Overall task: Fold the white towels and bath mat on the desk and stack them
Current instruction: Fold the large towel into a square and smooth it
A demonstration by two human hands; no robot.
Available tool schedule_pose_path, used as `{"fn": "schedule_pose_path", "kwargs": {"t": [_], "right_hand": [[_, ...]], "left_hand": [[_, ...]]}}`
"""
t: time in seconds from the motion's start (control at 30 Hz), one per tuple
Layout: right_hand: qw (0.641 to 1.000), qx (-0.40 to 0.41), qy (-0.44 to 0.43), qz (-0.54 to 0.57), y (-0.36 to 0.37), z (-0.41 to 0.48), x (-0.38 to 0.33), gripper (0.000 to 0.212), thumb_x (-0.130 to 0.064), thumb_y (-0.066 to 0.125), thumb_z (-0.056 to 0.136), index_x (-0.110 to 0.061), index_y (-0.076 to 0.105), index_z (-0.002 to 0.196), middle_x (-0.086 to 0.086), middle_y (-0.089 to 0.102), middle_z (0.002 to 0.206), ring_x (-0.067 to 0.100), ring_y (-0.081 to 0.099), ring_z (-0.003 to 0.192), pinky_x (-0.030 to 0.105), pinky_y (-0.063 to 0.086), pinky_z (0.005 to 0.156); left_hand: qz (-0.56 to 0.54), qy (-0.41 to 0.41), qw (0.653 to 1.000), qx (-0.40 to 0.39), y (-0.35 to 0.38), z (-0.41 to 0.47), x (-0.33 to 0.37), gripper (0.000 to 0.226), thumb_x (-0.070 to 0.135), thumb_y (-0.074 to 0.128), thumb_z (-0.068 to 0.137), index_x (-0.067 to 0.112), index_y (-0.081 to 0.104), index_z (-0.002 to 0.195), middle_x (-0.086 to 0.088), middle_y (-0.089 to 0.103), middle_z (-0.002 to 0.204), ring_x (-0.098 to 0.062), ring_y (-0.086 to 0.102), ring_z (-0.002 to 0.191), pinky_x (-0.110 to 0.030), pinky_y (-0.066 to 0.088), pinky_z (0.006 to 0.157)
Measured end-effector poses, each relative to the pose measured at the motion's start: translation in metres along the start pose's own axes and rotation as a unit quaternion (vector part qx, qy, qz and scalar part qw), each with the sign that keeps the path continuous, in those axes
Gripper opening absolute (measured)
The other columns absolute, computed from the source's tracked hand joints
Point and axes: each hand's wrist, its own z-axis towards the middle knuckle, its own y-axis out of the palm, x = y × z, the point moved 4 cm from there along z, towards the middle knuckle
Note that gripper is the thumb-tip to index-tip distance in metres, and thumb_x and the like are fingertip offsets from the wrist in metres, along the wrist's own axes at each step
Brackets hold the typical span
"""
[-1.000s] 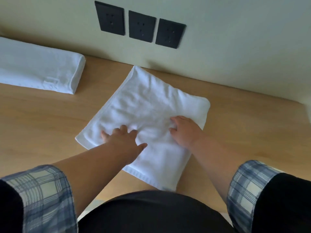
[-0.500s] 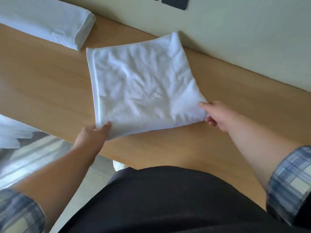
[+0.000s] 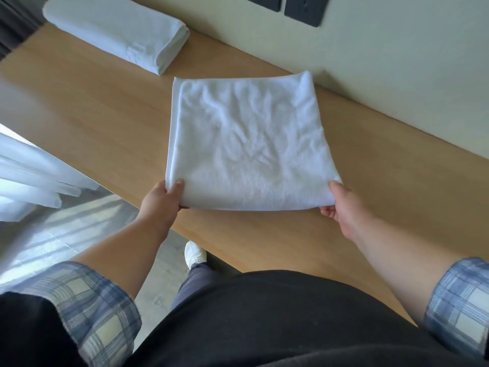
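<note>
A white towel [image 3: 248, 144], folded into a rough square, lies on the wooden desk [image 3: 105, 115] with its far edge close to the wall. My left hand [image 3: 161, 202] pinches its near left corner, thumb on top. My right hand [image 3: 341, 205] grips the near right corner, thumb on top and fingers curled under. The near edge is lifted slightly off the desk. A second white towel [image 3: 119, 30], folded into a long thick rectangle, rests at the far left of the desk, apart from both hands.
Dark wall sockets [image 3: 304, 6] sit on the pale wall behind the desk. A sheer white curtain [image 3: 31, 176] hangs at the left beside the desk's left edge. Below that edge show the grey floor and a white shoe [image 3: 194, 254].
Both hands left the towel's top and took hold of its near corners. The towel has turned square to me, and the view has swung left, showing the curtain and floor.
</note>
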Motion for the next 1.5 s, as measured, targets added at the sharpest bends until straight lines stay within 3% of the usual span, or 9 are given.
{"fn": "schedule_pose_path", "kwargs": {"t": [0.6, 0.73, 0.83, 0.9, 0.97, 1.07, 1.17, 1.23, 1.5], "right_hand": [[0.940, 0.058, -0.104, -0.320, -0.005, -0.002, -0.002, 0.049, -0.062, 0.043, 0.095, -0.015, 0.058, 0.092, 0.009, 0.063, 0.088, 0.032, 0.061, 0.082, 0.041, 0.048, 0.072], [0.938, 0.073, -0.054, -0.333, 0.005, -0.004, -0.010, 0.048, -0.053, 0.049, 0.097, -0.011, 0.057, 0.118, 0.014, 0.064, 0.111, 0.037, 0.061, 0.100, 0.052, 0.050, 0.093], [0.903, 0.192, -0.160, -0.351, 0.008, -0.029, -0.028, 0.039, -0.034, 0.062, 0.093, -0.017, 0.053, 0.127, 0.010, 0.055, 0.129, 0.033, 0.050, 0.121, 0.045, 0.043, 0.103], [0.843, 0.192, -0.353, -0.359, 0.030, -0.057, -0.045, 0.038, -0.018, 0.063, 0.091, -0.015, 0.056, 0.128, 0.011, 0.054, 0.132, 0.030, 0.041, 0.130, 0.045, 0.035, 0.109], [0.776, 0.051, -0.475, -0.413, 0.069, -0.073, -0.049, 0.032, -0.009, 0.060, 0.091, -0.012, 0.063, 0.123, 0.008, 0.059, 0.127, 0.028, 0.045, 0.127, 0.043, 0.033, 0.110], [0.712, -0.123, -0.426, -0.544, 0.105, -0.070, -0.031, 0.048, -0.031, 0.043, 0.104, -0.014, 0.043, 0.149, 0.002, 0.039, 0.155, 0.025, 0.027, 0.147, 0.043, 0.016, 0.122], [0.616, -0.129, -0.387, -0.674, 0.094, -0.047, -0.008, 0.081, -0.073, 0.013, 0.096, -0.028, -0.019, 0.156, -0.004, -0.022, 0.165, 0.019, -0.022, 0.152, 0.050, -0.014, 0.121], [0.589, -0.120, -0.378, -0.704, 0.086, -0.038, -0.001, 0.095, -0.090, 0.006, 0.082, -0.035, -0.035, 0.147, -0.003, -0.035, 0.161, 0.021, -0.033, 0.148, 0.055, -0.019, 0.118], [0.626, -0.142, -0.331, -0.692, 0.087, -0.032, -0.007, 0.101, -0.101, 0.010, 0.068, -0.051, -0.035, 0.143, -0.005, -0.043, 0.156, 0.026, -0.044, 0.141, 0.064, -0.022, 0.112]], "left_hand": [[0.225, 0.077, 0.969, 0.058, -0.007, 0.000, -0.014, 0.050, 0.065, 0.044, 0.095, 0.018, 0.049, 0.080, -0.001, 0.057, 0.075, -0.022, 0.053, 0.066, -0.035, 0.036, 0.054], [0.289, 0.047, 0.953, 0.076, -0.002, -0.001, -0.008, 0.038, 0.061, 0.043, 0.097, 0.023, 0.044, 0.099, 0.000, 0.062, 0.090, -0.030, 0.055, 0.089, -0.041, 0.041, 0.073], [0.273, 0.082, 0.950, 0.130, 0.001, -0.010, 0.008, 0.040, 0.041, 0.057, 0.095, 0.030, 0.036, 0.127, -0.004, 0.050, 0.129, -0.029, 0.041, 0.123, -0.038, 0.031, 0.101], [0.288, 0.317, 0.896, 0.117, 0.023, -0.032, 0.037, 0.039, 0.023, 0.058, 0.095, 0.032, 0.044, 0.129, -0.005, 0.048, 0.136, -0.028, 0.039, 0.127, -0.038, 0.032, 0.104], [0.331, 0.512, 0.792, -0.028, 0.069, -0.055, 0.051, 0.036, 0.012, 0.059, 0.094, 0.023, 0.059, 0.129, -0.009, 0.058, 0.131, -0.030, 0.050, 0.123, -0.041, 0.038, 0.105], [0.498, 0.435, 0.720, -0.210, 0.118, -0.060, 0.038, 0.059, 0.039, 0.037, 0.106, 0.021, 0.020, 0.159, 0.000, 0.022, 0.166, -0.023, 0.015, 0.153, -0.043, 0.010, 0.123], [0.626, 0.400, 0.640, -0.198, 0.125, -0.052, 0.013, 0.084, 0.071, 0.017, 0.095, 0.030, -0.025, 0.154, 0.003, -0.023, 0.165, -0.024, -0.024, 0.150, -0.060, -0.008, 0.120], [0.630, 0.398, 0.645, -0.169, 0.120, -0.046, 0.010, 0.091, 0.078, 0.024, 0.087, 0.038, -0.028, 0.151, 0.000, -0.025, 0.165, -0.033, -0.023, 0.151, -0.070, -0.006, 0.115], [0.584, 0.273, 0.754, -0.126, 0.045, -0.008, 0.007, 0.103, 0.083, 0.044, 0.075, 0.050, -0.016, 0.152, 0.002, -0.024, 0.164, -0.032, -0.019, 0.152, -0.071, 0.008, 0.116]]}}
